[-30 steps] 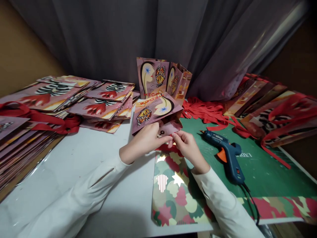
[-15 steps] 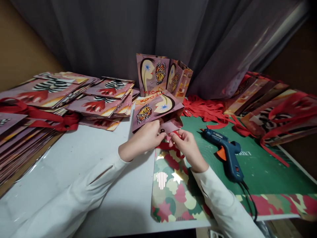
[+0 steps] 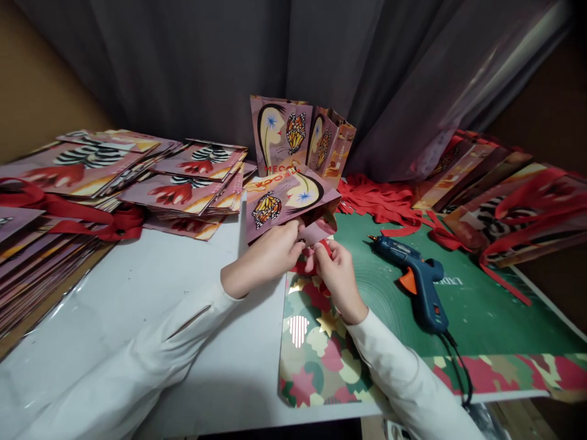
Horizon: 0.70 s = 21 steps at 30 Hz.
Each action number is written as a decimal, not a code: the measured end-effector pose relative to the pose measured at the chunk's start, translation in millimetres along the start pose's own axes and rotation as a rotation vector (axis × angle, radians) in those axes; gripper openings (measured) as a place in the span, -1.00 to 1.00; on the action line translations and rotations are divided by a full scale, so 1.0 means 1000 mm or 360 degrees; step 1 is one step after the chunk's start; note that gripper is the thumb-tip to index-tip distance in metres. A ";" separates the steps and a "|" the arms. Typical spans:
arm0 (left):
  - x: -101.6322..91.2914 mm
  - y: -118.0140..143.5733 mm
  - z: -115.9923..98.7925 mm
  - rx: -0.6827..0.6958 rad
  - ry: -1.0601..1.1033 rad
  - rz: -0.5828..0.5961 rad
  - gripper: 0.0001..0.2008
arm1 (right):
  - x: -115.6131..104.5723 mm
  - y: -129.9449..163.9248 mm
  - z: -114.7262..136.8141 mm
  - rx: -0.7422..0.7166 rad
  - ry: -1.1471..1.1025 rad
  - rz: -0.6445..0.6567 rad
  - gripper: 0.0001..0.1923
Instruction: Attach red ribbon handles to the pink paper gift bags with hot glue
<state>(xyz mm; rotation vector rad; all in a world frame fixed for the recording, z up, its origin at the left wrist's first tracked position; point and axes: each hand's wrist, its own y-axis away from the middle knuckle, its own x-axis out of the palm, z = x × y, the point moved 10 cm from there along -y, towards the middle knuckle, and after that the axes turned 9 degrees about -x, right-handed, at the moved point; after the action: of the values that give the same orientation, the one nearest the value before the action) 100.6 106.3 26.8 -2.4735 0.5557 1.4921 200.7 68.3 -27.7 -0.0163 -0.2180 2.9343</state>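
Note:
A purple paper bag (image 3: pixel 291 198) printed with a face and a butterfly lies tilted, its open mouth toward me. My left hand (image 3: pixel 277 244) is closed on the bag's near edge, thumb pointing at the other hand. Pinched in my right hand (image 3: pixel 337 266) is a red ribbon (image 3: pixel 325 245) beside the bag's mouth; part of it hangs below the fingers. The exact spot where ribbon and bag meet is hidden by my fingertips. Right of my right hand, a blue glue gun (image 3: pixel 415 269) with an orange trigger lies on its side.
Two paper bags (image 3: pixel 282 134) stand behind. Flat bags (image 3: pixel 183 189) are stacked at left with a red ribbon loop (image 3: pixel 123 223). A heap of red ribbons (image 3: pixel 380 198) lies behind the green board (image 3: pixel 486 318). Ribboned bags (image 3: pixel 513 214) stand at right. The glue gun's cord (image 3: pixel 463 366) crosses the front edge.
My right hand has shifted slightly left and turned, with the ribbon still pinched closer to the bag's mouth. My left hand keeps its hold on the bag.

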 end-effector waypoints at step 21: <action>-0.003 0.002 0.004 -0.0099 -0.0074 0.0003 -0.74 | 0.021 -0.009 0.001 -0.0088 -0.0092 0.0648 -0.59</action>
<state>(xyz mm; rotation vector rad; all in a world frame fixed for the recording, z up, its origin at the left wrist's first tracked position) 95.3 106.2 27.6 -2.4774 0.5110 1.5868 182.0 80.8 -24.8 0.0181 -0.3406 3.3357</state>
